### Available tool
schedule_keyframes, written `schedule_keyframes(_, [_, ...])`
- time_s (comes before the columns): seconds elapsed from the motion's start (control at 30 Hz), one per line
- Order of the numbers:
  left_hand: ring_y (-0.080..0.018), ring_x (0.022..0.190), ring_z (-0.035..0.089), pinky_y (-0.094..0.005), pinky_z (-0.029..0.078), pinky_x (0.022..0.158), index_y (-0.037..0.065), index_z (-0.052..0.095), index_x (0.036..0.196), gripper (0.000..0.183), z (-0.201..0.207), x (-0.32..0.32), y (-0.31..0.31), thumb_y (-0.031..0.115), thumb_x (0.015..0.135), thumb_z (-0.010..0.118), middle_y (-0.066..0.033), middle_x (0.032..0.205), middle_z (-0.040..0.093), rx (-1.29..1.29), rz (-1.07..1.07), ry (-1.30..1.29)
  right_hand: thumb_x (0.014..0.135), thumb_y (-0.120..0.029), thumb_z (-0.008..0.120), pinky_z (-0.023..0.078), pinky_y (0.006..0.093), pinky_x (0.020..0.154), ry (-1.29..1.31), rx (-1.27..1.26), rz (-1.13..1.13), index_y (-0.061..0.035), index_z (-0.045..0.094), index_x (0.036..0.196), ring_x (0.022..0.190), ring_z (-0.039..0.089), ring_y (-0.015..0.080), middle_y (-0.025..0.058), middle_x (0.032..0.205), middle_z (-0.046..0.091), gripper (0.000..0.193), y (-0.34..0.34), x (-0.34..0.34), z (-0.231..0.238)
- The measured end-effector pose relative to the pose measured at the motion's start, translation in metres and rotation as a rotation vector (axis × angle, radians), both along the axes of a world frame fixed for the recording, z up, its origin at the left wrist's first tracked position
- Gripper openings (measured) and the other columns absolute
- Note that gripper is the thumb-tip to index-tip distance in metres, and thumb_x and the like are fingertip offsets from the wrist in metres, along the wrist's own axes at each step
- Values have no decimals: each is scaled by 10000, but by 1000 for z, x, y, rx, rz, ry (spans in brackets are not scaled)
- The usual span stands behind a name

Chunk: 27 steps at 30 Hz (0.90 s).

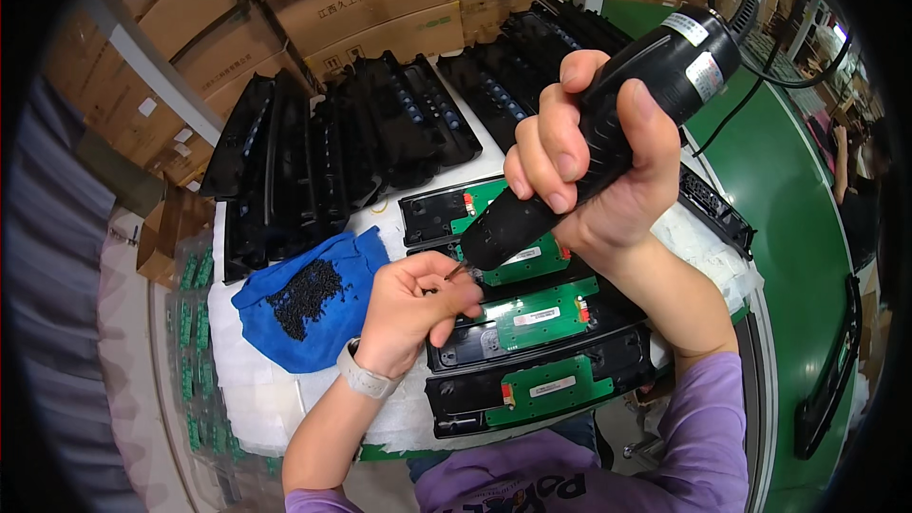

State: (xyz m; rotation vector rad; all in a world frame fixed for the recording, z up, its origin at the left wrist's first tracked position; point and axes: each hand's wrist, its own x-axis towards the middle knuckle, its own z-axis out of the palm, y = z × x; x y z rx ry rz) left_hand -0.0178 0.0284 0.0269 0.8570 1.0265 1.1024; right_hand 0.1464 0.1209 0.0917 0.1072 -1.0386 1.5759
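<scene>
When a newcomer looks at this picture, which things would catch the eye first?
Probably the black corded tool in the right hand, slanting down toward the left hand. Next, perhaps, the blue cloth left of that hand, bearing a pile of small black pieces, then the green circuit boards in black housings.

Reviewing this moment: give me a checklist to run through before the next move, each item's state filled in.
1. Driver gripped in the right hand: ok.
2. Left hand clear of the bit: not ok; its fingertips are right at it.
3. Small part fitted on the bit's tip: cannot tell, too small and blurred.
4. Small black parts gathered on the blue cloth: ok.
5. Nearest green board lying in its black housing: ok.
</scene>
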Motion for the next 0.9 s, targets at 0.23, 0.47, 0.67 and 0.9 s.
schedule_keyframes(0.23, [-40, 434, 463, -163, 323, 395, -23, 602, 861, 64, -5, -8, 6, 37, 841, 611, -89, 721, 651, -23, 26, 139, 819, -170, 553, 347, 263, 390, -395, 181, -191, 4, 452, 950, 391, 405, 117, 41, 539, 434, 239, 27, 1, 0])
schedule_keyframes(0.47, [-44, 459, 436, -160, 325, 442, -21, 582, 936, 202, -9, -12, 7, 163, 939, 496, -70, 698, 624, -2, -3, 118, 763, -112, 630, 372, 243, 387, -503, 146, -211, 16, 501, 890, 397, 462, 128, 60, 534, 497, 222, 40, -14, -18])
schedule_keyframes(0.67, [-40, 439, 318, -185, 246, 419, -2, 564, 909, 271, -9, -17, 9, 209, 974, 405, 8, 573, 462, -18, 5, 45, 762, -97, 639, 366, 231, 386, -517, 158, -191, 10, 512, 814, 391, 460, 113, 48, 528, 492, 174, 43, -18, -21])
schedule_keyframes(0.9, [-45, 476, 343, -180, 265, 450, 10, 546, 920, 182, -4, -19, 10, 136, 949, 418, 7, 595, 453, -22, 66, -78, 748, -107, 678, 349, 198, 411, -556, 225, -167, -36, 549, 653, 424, 470, 53, -8, 520, 528, 176, 43, -23, -22])
